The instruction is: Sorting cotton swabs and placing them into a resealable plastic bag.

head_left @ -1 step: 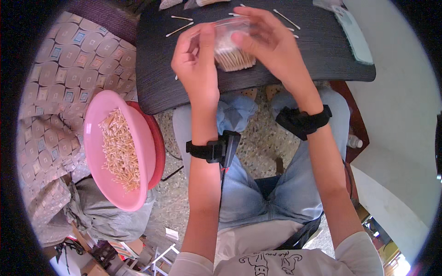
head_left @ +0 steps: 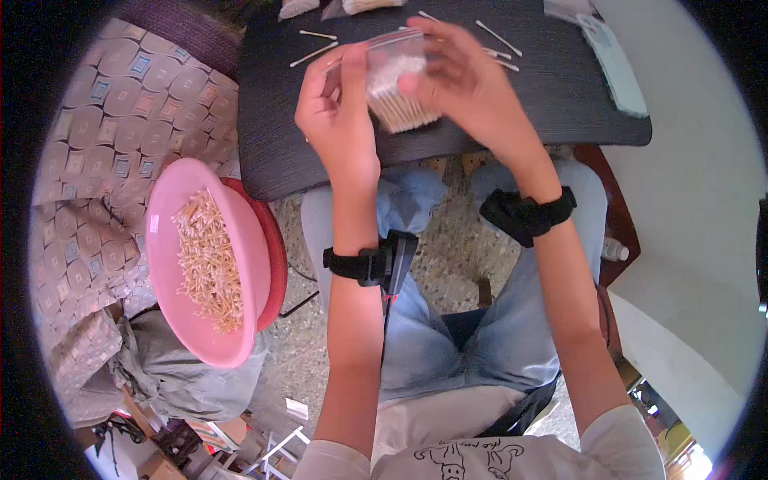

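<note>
While the person sits at the dark table (head_left: 320,152), both hands are up over its near edge with one clear plastic packet (head_left: 396,80) of wooden-stemmed cotton swabs between them. Nothing has shifted from the view just before: the hands, the packet and the basins sit just where they did, so the handling of the packet is at the same point, with its bundle inside.

The left hand (head_left: 336,112) pinches the packet's left side, thumb and fingertips closed on the plastic. The right hand (head_left: 464,76) curls over the top and right side, fingers bent round it; I cannot tell whether the packet's mouth is open or sealed.

By count there are two hands, one packet and two black wrist straps, one on the left forearm (head_left: 360,264) and one on the right (head_left: 524,214). At least five loose swabs (head_left: 314,54) lie scattered on the table beyond the hands; more may be hidden behind them. A single pale green flat case (head_left: 616,68) rests near the table's right end.

To the person's left stand two basins, a pink one (head_left: 168,264) nested in a red one (head_left: 276,256), and the pink one carries a heap of thin pale sticks (head_left: 210,264), too many to count. They rest on a patterned cloth (head_left: 96,160), well apart from the hands.
</note>
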Tool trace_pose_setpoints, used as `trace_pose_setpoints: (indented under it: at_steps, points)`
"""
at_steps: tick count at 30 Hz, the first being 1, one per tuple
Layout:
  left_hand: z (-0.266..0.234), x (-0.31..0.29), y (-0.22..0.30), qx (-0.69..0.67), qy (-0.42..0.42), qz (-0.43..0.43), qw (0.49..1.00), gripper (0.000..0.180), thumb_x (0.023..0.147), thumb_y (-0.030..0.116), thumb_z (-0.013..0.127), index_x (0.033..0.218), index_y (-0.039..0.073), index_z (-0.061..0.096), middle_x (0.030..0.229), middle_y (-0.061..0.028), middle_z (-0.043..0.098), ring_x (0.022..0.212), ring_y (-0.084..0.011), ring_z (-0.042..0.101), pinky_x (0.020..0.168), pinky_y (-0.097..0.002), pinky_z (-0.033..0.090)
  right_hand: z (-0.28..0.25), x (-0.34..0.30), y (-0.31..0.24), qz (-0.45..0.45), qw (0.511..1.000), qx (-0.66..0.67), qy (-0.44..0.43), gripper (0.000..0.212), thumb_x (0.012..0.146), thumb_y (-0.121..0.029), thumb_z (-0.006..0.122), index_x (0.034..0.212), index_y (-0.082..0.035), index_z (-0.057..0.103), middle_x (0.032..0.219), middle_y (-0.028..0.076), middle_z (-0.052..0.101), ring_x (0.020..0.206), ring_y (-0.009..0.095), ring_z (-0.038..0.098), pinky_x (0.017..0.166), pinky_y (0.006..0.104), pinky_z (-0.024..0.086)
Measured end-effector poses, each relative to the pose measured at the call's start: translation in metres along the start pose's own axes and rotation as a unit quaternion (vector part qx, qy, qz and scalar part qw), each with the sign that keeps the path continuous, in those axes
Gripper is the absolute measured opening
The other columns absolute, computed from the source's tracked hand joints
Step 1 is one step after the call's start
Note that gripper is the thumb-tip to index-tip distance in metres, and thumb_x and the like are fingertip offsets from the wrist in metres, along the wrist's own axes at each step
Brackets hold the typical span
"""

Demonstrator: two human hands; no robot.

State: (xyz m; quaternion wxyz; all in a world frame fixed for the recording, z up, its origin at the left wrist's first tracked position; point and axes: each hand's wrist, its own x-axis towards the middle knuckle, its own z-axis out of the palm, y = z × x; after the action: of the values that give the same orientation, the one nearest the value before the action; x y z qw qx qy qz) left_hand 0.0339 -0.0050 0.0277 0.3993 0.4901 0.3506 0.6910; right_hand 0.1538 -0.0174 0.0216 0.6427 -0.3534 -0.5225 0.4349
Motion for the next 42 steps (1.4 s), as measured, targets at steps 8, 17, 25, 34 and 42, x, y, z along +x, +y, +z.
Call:
trace_pose_setpoints:
  at_steps: [8,17,25,34,42]
  points:
    - [-0.005,-0.001,0.001,0.026,0.07,-0.028,0.997,0.02,0.091,0.016,0.053,0.101,-0.001,0.056,0.093,-0.0091,0.062,0.081,-0.01,0.056,0.073,-0.0237,0.045,-0.001,-0.009,-0.006,0.06,0.97,-0.191,-0.135,0.031,0.081,-0.024,0.066,0.096,0.002,0.056,0.076,0.007,0.06,0.068,0.009,0.052,0.059,0.0272,0.045]
    - [-0.002,0.0,-0.009,-0.032,0.042,-0.091,0.994,0.023,0.09,0.01,0.048,0.112,0.003,0.045,0.101,-0.0096,0.058,0.083,-0.0136,0.054,0.076,-0.0265,0.043,-0.024,0.0,0.006,0.038,0.992,-0.117,-0.009,0.041,0.083,-0.008,0.063,0.117,0.002,0.044,0.101,0.009,0.058,0.085,0.014,0.058,0.068,0.0245,0.051]
    - [0.0,-0.005,-0.02,-0.017,-0.005,-0.096,0.995,0.009,0.085,0.003,0.052,0.093,0.002,0.056,0.081,-0.0063,0.063,0.072,-0.011,0.059,0.065,-0.0228,0.047,-0.061,0.055,-0.052,0.088,0.972,-0.199,0.09,0.045,0.083,-0.017,0.065,0.12,0.0,0.046,0.094,0.008,0.061,0.079,0.011,0.056,0.064,0.0218,0.043]
    - [0.003,-0.004,-0.019,-0.002,-0.01,-0.109,0.994,0.009,0.085,0.003,0.052,0.092,0.003,0.057,0.077,-0.0045,0.062,0.07,-0.0097,0.058,0.063,-0.0221,0.045,-0.085,0.145,0.011,0.153,0.89,-0.429,0.029,0.054,0.072,-0.025,0.075,0.113,0.0,0.05,0.085,0.013,0.062,0.066,0.017,0.06,0.055,0.0282,0.047]
    - [0.003,-0.005,-0.023,0.0,-0.011,-0.107,0.994,0.008,0.084,0.004,0.053,0.09,0.003,0.058,0.076,-0.0046,0.064,0.069,-0.0086,0.059,0.061,-0.0211,0.044,-0.093,0.134,0.011,-0.041,0.832,-0.546,0.095,0.036,0.074,-0.019,0.07,0.101,-0.001,0.056,0.091,0.017,0.063,0.081,0.026,0.063,0.072,0.031,0.048]
